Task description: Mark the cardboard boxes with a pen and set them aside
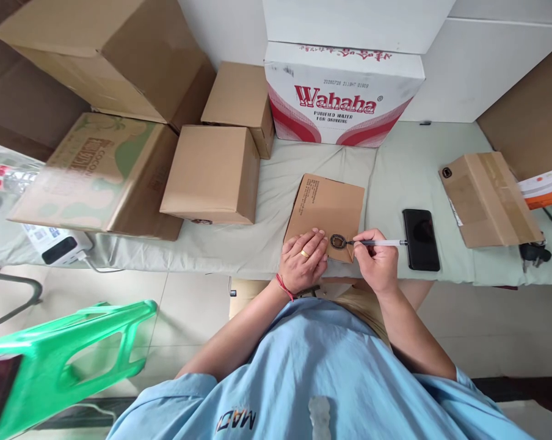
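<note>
A small brown cardboard box (331, 205) with printed lines of text lies on the cloth-covered table in front of me. My left hand (303, 258), with a ring and a red string bracelet, lies on its near left part, fingers laid over the cardboard. Between the fingertips of my right hand (375, 260) is a pen (383, 242) with a clear barrel. The pen's tip meets the box beside a dark, thickly drawn rounded mark (337, 241). Just right of the pen's rear end lies a black phone (421, 239).
Several cardboard boxes, including a plain brown one (209, 174), stand on the left. A white Wahaha carton (342, 98) is at the back. A taped box (491, 198) and keys (536, 252) lie on the right. Below left is a green stool (69, 348).
</note>
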Motion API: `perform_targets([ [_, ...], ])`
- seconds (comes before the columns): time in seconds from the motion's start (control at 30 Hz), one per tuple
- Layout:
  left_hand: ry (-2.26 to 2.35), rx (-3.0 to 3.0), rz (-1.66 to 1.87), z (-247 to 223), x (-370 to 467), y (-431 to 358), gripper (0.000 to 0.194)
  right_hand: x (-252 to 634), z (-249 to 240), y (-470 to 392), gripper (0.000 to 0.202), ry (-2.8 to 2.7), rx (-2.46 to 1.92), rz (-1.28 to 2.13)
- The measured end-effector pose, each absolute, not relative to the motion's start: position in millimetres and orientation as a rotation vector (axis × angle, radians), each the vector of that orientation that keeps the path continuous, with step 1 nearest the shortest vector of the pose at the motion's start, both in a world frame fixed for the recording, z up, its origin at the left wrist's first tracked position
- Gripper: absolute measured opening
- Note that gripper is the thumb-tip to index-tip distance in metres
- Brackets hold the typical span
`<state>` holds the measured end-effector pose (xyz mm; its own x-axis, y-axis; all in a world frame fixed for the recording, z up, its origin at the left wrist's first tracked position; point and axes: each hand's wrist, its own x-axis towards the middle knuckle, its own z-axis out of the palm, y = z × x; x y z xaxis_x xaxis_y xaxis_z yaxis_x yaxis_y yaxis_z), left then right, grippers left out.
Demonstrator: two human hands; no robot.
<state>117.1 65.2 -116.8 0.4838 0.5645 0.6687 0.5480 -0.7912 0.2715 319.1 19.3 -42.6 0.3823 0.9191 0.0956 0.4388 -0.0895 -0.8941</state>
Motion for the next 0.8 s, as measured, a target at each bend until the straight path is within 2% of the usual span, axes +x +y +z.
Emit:
perform_targets([
  [0.27, 1.009, 2.709, 1.254, -112, 118, 66, 0.04, 317, -41, 7, 0.015, -1.368, -1.596, 0.714],
  [0.37, 0.984, 2.687, 1.278, -110, 117, 65, 0.04, 330, -43, 9, 0.025, -1.33, -1.613, 0.537],
  [0.5, 0.968, 2.66, 1.229, -105, 111, 61, 0.041, 364, -51, 21, 0.028, -1.505, -1.894, 0.167],
  [0.67, 1.177, 2.453, 1.196, -104, 90, 65, 0.044, 395, -64, 22, 0.047, -1.918, -2.235, 0.183],
  [0.8, 1.158, 2.357, 1.168, -107, 83, 71, 0.05, 417, -69, 0, 0.061, -1.74, -2.344, 0.03],
])
